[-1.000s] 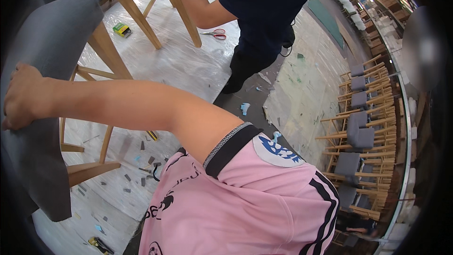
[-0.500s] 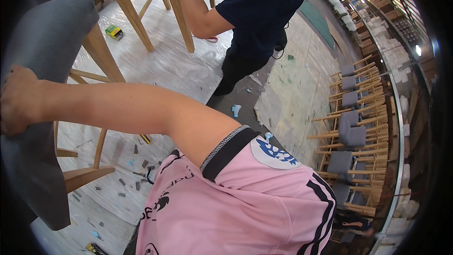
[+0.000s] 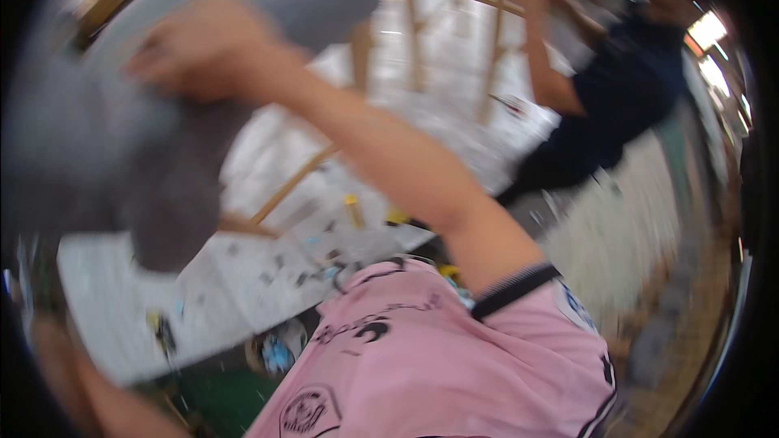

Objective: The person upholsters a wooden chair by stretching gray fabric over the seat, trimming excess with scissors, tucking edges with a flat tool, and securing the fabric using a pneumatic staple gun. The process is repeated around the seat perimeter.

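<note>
A grey upholstered chair (image 3: pixel 187 186) with wooden legs fills the upper left, smeared by motion. My right hand (image 3: pixel 215 49) lies on its padded part, fingers curled against the grey fabric. That arm reaches across from the pink sleeve on the right. At the lower left edge, my left hand (image 3: pixel 53 345) and forearm are blurred and partly in shadow. It is apart from the chair as far as I can see, and its fingers cannot be made out.
The chair stands over a plastic-covered white work surface (image 3: pixel 89 284) strewn with small dark scraps. A yellow-and-black object (image 3: pixel 161 331) lies near its front edge. Across, a person in navy (image 3: pixel 633 81) is beside wooden chair legs (image 3: pixel 495 57). A bin-like container (image 3: pixel 280 349) stands below.
The whole view has swung, so the chair and my right hand appear higher and farther right. My left forearm has come into sight at the lower left.
</note>
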The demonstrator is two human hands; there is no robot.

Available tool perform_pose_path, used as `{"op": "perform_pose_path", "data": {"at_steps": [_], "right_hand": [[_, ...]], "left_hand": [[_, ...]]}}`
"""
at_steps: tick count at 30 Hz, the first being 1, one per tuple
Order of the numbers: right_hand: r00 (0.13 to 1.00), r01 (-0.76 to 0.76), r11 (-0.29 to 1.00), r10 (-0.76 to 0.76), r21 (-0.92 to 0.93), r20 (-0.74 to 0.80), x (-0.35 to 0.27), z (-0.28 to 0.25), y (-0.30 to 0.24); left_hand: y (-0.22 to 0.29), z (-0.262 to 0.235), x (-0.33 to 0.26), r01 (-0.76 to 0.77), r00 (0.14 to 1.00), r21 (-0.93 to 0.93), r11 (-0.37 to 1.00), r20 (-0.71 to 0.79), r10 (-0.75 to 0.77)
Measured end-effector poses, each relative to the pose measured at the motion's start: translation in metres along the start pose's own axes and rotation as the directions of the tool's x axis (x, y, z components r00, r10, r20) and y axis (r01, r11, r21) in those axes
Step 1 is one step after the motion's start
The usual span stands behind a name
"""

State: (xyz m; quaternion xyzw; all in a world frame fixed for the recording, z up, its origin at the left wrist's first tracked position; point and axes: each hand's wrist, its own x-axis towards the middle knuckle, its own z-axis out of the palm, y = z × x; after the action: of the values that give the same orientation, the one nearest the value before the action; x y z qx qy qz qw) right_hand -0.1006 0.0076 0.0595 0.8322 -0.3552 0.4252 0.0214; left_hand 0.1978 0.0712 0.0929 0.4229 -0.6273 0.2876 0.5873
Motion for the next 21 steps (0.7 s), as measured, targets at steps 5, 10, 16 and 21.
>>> {"op": "perform_pose_path", "data": {"at_steps": [5, 10, 16, 21], "right_hand": [[0.981, -0.121, 0.989, 0.133, 0.09, -0.144, -0.002, -0.023, -0.012], [0.984, -0.124, 0.982, 0.141, 0.141, -0.114, -0.005, -0.018, -0.014], [0.814, -0.015, 0.892, 0.274, 0.453, -0.513, -0.045, -0.002, -0.042], [0.842, 0.155, 0.942, 0.032, 0.299, -0.538, -0.145, 0.038, -0.093]], "left_hand": [[0.024, -0.072, -0.017, 0.038, 0.955, -0.256, 0.966, -0.274, -0.11], [0.082, -0.067, -0.129, 0.635, 0.753, -0.271, 0.724, 0.43, -0.499], [0.117, -0.062, -0.094, 0.523, 0.841, -0.474, 0.708, 0.42, -0.34], [0.12, -0.014, -0.006, 0.664, 0.748, -0.619, 0.419, 0.552, -0.369]]}}
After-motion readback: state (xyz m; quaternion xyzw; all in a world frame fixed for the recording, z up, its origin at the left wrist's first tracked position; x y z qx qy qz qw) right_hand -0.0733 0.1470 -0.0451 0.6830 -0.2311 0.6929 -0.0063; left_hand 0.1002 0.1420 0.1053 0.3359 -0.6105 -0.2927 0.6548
